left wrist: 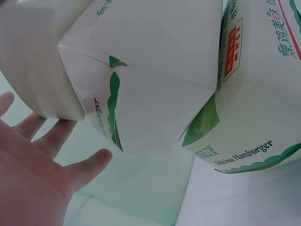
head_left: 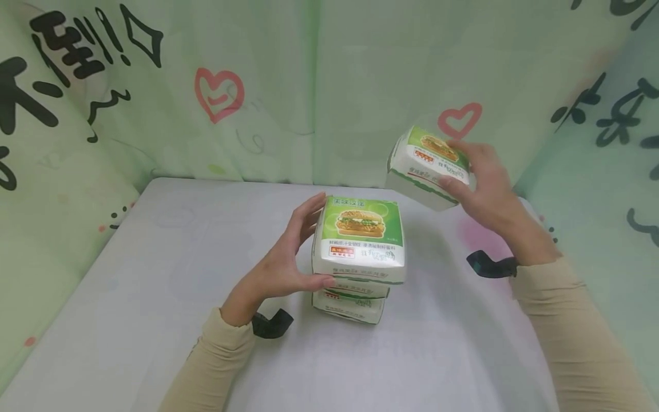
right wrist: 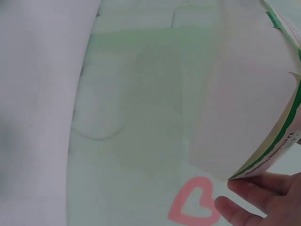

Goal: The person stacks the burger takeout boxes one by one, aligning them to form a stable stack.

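Note:
Three white-and-green cardboard hamburger boxes stand stacked mid-table in the head view: a top box, a middle box and a bottom box. My left hand grips the top box from its left side, thumb at the front lower edge, fingers toward the back. In the left wrist view the fingertips meet that box's far edge; the thumb is hidden. Up and to the right, my right hand holds another hamburger box, tilted and raised off the table, also visible in the right wrist view.
A white-covered table lies under the stack. Green curtains with hearts and black writing enclose the back and both sides. Black straps hang at both wrists.

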Motion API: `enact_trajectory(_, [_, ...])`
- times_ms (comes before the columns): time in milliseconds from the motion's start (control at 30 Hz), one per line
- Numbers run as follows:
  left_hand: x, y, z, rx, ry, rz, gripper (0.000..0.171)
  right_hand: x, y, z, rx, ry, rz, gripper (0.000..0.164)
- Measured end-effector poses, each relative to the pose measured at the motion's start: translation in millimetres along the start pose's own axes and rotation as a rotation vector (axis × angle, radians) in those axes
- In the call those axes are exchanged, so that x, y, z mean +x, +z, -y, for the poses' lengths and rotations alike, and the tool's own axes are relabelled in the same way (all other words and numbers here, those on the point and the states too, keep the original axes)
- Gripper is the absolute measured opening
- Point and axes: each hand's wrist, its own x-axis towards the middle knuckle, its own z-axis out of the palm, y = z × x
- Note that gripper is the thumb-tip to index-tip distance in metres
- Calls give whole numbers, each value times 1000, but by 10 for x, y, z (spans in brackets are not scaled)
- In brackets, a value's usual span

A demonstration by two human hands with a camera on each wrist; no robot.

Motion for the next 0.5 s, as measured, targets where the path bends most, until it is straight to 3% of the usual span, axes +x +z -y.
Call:
enact_trajectory(267, [3,12,2,0,-13,-19,117,-23,-122,251,69,-108,-100,63])
enact_trajectory(500, [10,27,15,-2,-23,-25,114,-103,-180,558,32,-194,-86,65])
